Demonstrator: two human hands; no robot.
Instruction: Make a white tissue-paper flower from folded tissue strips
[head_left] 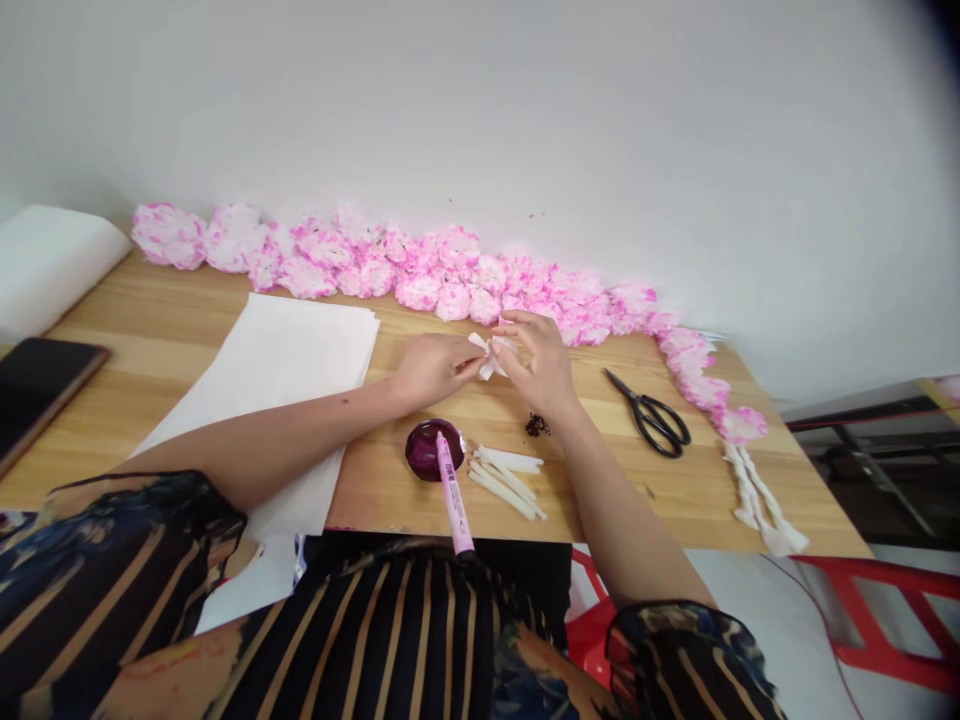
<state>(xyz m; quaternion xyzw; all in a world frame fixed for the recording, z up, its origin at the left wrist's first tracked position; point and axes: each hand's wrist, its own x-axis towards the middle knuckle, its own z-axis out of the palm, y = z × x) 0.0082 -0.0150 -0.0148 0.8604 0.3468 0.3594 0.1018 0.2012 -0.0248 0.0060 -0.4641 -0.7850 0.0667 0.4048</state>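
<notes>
Near the middle of the table, my left hand point(439, 371) pinches one side of a small crumpled white tissue flower point(491, 358). My right hand point(541, 362) is on the flower's other side, its thumb and fingers curved round the tissue. Just below my left hand, a pink marker point(452, 492) leans across a small dark purple dish point(424, 450). Several thin white paper rolls point(506, 482) lie to the right of the dish. A little bundle of black ties point(537, 426) is beside my right wrist.
Pink-and-white paper flowers point(450, 270) line the wall side. Black scissors point(649, 412) lie right of my right forearm. White sheets point(285, 350) are partly under my left forearm. A phone point(45, 390) and a white roll point(56, 262) are at far left; twisted white tissue point(757, 505) lies at right.
</notes>
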